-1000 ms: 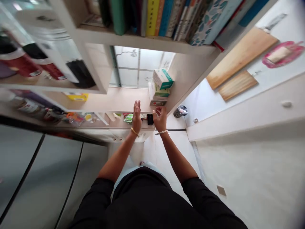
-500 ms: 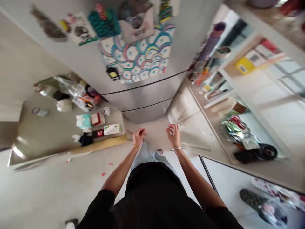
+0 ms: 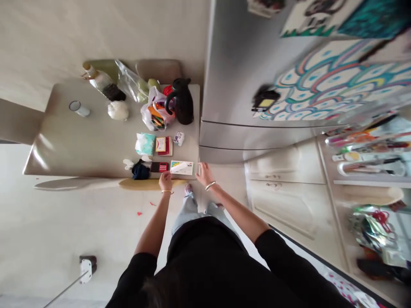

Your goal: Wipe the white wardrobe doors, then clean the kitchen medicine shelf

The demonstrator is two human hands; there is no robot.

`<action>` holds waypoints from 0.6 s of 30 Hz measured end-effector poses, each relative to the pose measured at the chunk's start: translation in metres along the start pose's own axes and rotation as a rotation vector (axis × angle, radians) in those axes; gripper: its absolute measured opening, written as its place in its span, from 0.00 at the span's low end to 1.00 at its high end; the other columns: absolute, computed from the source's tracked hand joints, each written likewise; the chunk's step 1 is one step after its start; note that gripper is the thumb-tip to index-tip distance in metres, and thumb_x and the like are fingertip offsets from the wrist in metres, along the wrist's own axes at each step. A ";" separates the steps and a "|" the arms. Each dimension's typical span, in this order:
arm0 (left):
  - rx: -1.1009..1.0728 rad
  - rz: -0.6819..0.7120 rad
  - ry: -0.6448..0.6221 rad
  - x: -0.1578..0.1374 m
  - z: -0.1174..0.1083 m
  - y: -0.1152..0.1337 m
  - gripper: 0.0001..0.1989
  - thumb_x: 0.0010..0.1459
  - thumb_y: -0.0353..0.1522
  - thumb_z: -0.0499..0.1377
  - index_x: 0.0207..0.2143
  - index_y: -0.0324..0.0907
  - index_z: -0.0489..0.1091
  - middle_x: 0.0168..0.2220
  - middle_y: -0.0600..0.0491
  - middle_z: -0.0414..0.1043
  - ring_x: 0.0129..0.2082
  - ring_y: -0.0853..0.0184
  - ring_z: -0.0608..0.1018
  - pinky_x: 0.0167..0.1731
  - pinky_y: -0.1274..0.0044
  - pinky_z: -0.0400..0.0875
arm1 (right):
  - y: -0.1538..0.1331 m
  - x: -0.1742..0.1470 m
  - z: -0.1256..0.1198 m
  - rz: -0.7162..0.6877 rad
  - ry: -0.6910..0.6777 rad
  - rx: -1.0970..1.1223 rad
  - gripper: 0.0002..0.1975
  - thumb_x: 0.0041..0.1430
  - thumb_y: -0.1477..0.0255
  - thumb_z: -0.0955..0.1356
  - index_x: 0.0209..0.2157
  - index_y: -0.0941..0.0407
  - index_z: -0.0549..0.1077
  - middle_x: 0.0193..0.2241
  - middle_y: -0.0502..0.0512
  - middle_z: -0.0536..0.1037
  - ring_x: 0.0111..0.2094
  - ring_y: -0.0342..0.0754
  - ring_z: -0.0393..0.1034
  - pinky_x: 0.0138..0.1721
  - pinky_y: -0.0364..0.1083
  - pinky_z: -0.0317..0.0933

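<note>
My left hand (image 3: 165, 181) is at the table's front edge, fingers bunched together beside the left end of a flat white box with a coloured print (image 3: 186, 169). A white strip (image 3: 180, 167) lies slantwise over that box, its left end close to those fingers; whether they pinch it I cannot tell. My right hand (image 3: 204, 174) is just off the table's right corner, fingers spread and empty, near the box's right end. Left of the box lie a red-and-black item (image 3: 163, 167) and a dark blue cloth bundle (image 3: 140, 170).
On the table (image 3: 96, 145) stand a teal-and-white tissue pack (image 3: 145, 144), a black jug (image 3: 184, 102), a plastic bag of things (image 3: 156, 113), a bottle (image 3: 104, 83) and a cup (image 3: 79, 108). A grey fridge (image 3: 231, 85) adjoins it; white cabinets (image 3: 289, 192) stand at right.
My view has turned left, from the fridge toward the table. Both hands have moved from in front of the fridge to the table's front right corner; the right hand's fingers have spread.
</note>
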State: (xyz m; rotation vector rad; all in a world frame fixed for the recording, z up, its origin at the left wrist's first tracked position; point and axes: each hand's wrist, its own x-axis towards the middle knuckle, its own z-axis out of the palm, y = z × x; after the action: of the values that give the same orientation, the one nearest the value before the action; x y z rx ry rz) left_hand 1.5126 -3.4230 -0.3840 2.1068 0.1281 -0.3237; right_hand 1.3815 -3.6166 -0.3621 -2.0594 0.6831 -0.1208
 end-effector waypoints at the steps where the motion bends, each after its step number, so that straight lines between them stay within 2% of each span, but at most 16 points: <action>1: 0.031 -0.009 -0.017 0.014 -0.003 -0.003 0.06 0.55 0.26 0.57 0.35 0.42 0.71 0.37 0.50 0.77 0.39 0.66 0.81 0.46 0.73 0.77 | -0.007 0.012 0.014 -0.013 -0.047 -0.041 0.27 0.54 0.81 0.70 0.56 0.58 0.69 0.56 0.66 0.69 0.55 0.56 0.68 0.61 0.55 0.66; 5: 0.159 -0.022 -0.115 0.056 -0.010 -0.013 0.12 0.51 0.22 0.58 0.38 0.41 0.74 0.45 0.46 0.76 0.44 0.63 0.81 0.50 0.71 0.76 | -0.024 0.054 0.063 -0.065 -0.217 -0.195 0.32 0.53 0.83 0.72 0.59 0.54 0.71 0.61 0.63 0.67 0.61 0.57 0.62 0.63 0.54 0.60; 10: 0.300 0.006 -0.242 0.080 -0.007 -0.029 0.20 0.48 0.19 0.59 0.44 0.40 0.75 0.48 0.44 0.74 0.47 0.60 0.79 0.54 0.68 0.74 | -0.025 0.088 0.103 -0.060 -0.329 -0.336 0.29 0.54 0.82 0.74 0.56 0.48 0.75 0.60 0.59 0.69 0.60 0.60 0.59 0.59 0.57 0.58; 15: 0.381 0.026 -0.359 0.083 0.007 -0.042 0.24 0.49 0.17 0.58 0.49 0.42 0.73 0.50 0.46 0.75 0.51 0.60 0.77 0.58 0.67 0.72 | -0.015 0.100 0.108 -0.048 -0.330 -0.383 0.15 0.61 0.74 0.72 0.49 0.48 0.78 0.56 0.57 0.73 0.59 0.57 0.59 0.61 0.55 0.54; 18: 0.397 0.043 -0.394 0.082 0.014 -0.045 0.27 0.51 0.18 0.59 0.53 0.42 0.71 0.54 0.45 0.74 0.56 0.59 0.75 0.62 0.66 0.68 | -0.006 0.114 0.099 0.032 -0.267 -0.405 0.14 0.64 0.70 0.71 0.51 0.49 0.76 0.54 0.58 0.74 0.58 0.57 0.61 0.59 0.55 0.56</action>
State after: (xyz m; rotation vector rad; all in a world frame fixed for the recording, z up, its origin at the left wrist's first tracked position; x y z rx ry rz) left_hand 1.5784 -3.4143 -0.4507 2.3819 -0.2316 -0.7832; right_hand 1.5135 -3.5975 -0.4334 -2.3894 0.6083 0.3323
